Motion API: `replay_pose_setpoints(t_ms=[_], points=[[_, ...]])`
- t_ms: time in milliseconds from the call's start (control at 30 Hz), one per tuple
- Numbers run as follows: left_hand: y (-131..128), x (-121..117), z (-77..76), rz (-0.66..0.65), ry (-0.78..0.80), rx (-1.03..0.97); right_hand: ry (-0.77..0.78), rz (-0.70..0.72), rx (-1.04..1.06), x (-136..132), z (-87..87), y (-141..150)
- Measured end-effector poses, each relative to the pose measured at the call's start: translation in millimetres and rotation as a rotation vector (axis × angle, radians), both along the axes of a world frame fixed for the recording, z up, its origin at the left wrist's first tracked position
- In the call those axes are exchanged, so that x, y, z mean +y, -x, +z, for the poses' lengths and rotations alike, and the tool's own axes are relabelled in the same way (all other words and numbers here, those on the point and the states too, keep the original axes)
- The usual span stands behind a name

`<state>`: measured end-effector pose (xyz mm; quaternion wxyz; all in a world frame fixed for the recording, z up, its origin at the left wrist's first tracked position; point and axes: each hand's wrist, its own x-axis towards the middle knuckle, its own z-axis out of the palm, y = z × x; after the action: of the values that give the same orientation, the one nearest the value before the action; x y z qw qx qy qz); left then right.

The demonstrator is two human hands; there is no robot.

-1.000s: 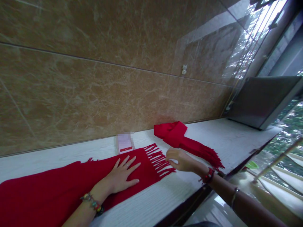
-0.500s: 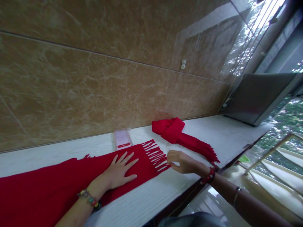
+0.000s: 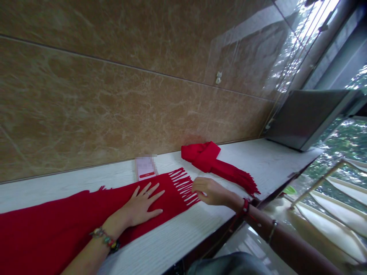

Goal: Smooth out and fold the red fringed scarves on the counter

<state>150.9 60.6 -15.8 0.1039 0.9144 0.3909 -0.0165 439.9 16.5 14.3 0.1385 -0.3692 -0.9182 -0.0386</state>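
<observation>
You have one flat red scarf [image 3: 65,225], and one folded red scarf [image 3: 205,156] just past your right grip [image 3: 210,191]. Your left grip [image 3: 140,209] spreads wide on the flat one. Your right grip curls at its fringe [image 3: 181,185]; I can't tell if it pinches. The flat one points longways toward it

flat scarf [image 3: 46,236] cut off at the view's left edge, its cloth under the left hand [image 3: 139,209] hidden, contact between right hand [image 3: 210,191] and its fringe [image 3: 181,185] unclear, pink item [image 3: 145,168] behind it pixelated, white fitting [image 3: 218,77] above it too small to tell
</observation>
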Motion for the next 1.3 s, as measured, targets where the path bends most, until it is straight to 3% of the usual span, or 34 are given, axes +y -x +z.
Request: replay_pose_setpoints(t_ms=[100,167,300,400,567,700,833,967,1100,1200,1300], points=[[-1,-2,3.2,0.003,0.01,0.015,-0.068,-0.003,0.083,21,-7.3,55],[-3,-5,5.5,0.011,0.002,0.029,-0.08,-0.057,0.068,37,-19.1,77],[-8,-13,7.8,0.098,-0.022,0.058,-0.007,-0.147,-0.026,58,-45.7,84],[0,-18,8.7,0.235,-0.043,0.077,0.01,-0.148,-0.053,60,-54.3,78],[48,-24,13.9,0.47,-0.093,0.126,0.024,-0.162,-0.082,58,-51.1,75],[80,-26,22.5,0.527,-0.083,0.185,0.038,-0.197,-0.135,60,-41.8,85],[84,-29,22.8,0.538,-0.085,0.214,-0.022,-0.164,-0.062,51,-29.4,113],[79,-32,17.1,0.526,-0.1,0.211,0.124,0.032,-0.052,35,-29.4,137],[84,-33,18.5,0.496,-0.107,0.175,0.202,0.069,-0.052,31,-38.5,137],[115,-34,23.5,0.61,-0.122,0.154,0.198,0.072,-0.034,34,-42.9,132],[177,-44,29.3,0.907,-0.202,0.139,0.196,0.078,-0.033,36,-46.6,131]])
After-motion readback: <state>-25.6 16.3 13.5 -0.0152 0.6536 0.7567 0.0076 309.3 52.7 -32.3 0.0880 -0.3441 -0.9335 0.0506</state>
